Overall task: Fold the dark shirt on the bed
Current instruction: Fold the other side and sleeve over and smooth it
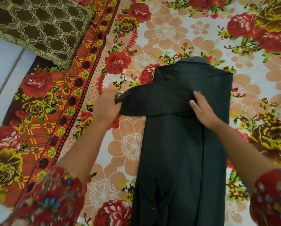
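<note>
**Desk:** Where is the dark shirt lying?

**Photographer:** It is lying lengthwise on the floral bedspread, a little right of centre. Its collar is pointing to the far side and its lower end is running off the near edge of the view. The body is showing as a long, narrow strip, with the far right corner turned in over itself.

**Desk:** What are the hands doing?

**Photographer:** The left hand is pinching the end of the sleeve. The sleeve is lying crosswise over the chest and is sticking out past the shirt's left edge, above the bedspread. The right hand is pressing down flat on the same sleeve, right of the shirt's middle line. Its fingers are straight and slightly spread, gripping nothing.

**Desk:** And the surroundings?

**Photographer:** A brown pillow with a pale lattice pattern is resting at the far left, overlapping the bedspread's red border. A small dark button is showing on the shirt at the near end, just below a slit in the fabric. The person's forearms are reaching in from the near left and near right. Each is ending in a red floral cuff, blurred at the edge of the view. A pale surface is showing beyond the bed's left side, though I cannot tell what it is.
</note>
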